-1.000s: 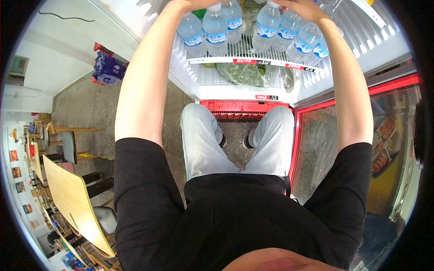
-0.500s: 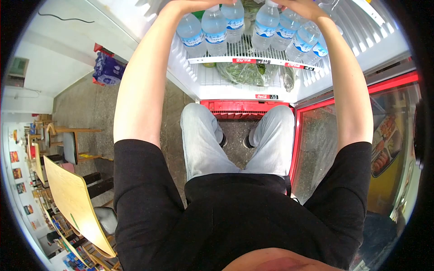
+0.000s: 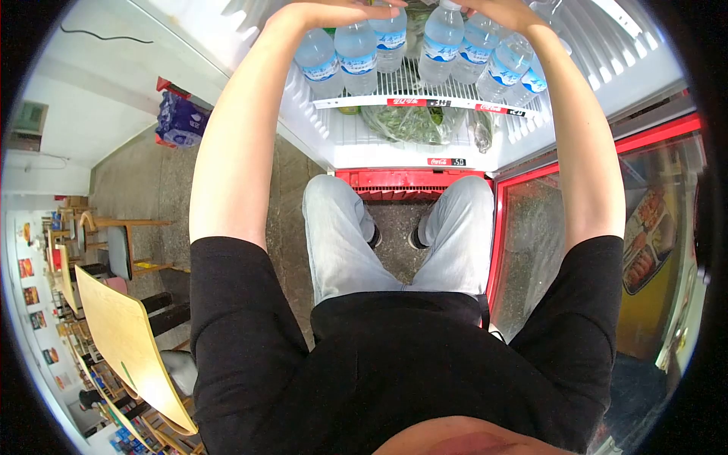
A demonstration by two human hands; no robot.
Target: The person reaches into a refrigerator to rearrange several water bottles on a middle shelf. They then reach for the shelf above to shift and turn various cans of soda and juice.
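My left hand [image 3: 334, 13] reaches over the left group of clear water bottles with blue-and-white labels. Its fingers are stretched out to the right, at the top of one water bottle [image 3: 390, 39]. A second water bottle [image 3: 355, 57] and a third [image 3: 318, 62] stand under that hand and wrist. My right hand [image 3: 500, 10] is partly cut off by the top edge. Its fingertips are beside the cap of another water bottle [image 3: 441, 47]; whether they grip it is hidden. More bottles [image 3: 506, 68] stand under the right wrist. All are on the upper fridge shelf [image 3: 371, 99].
Bagged leafy greens [image 3: 406, 123] lie on the shelf below. The red-framed glass door [image 3: 523, 227] stands ajar at right. My knees are close to the fridge's red base [image 3: 409, 180]. A purple pack [image 3: 180, 120] and a wooden table [image 3: 125, 341] are at left.
My left hand has come slightly lower in view, and its fingers show more over the bottle top. The bottles stay in their places; the whole view has shifted slightly.
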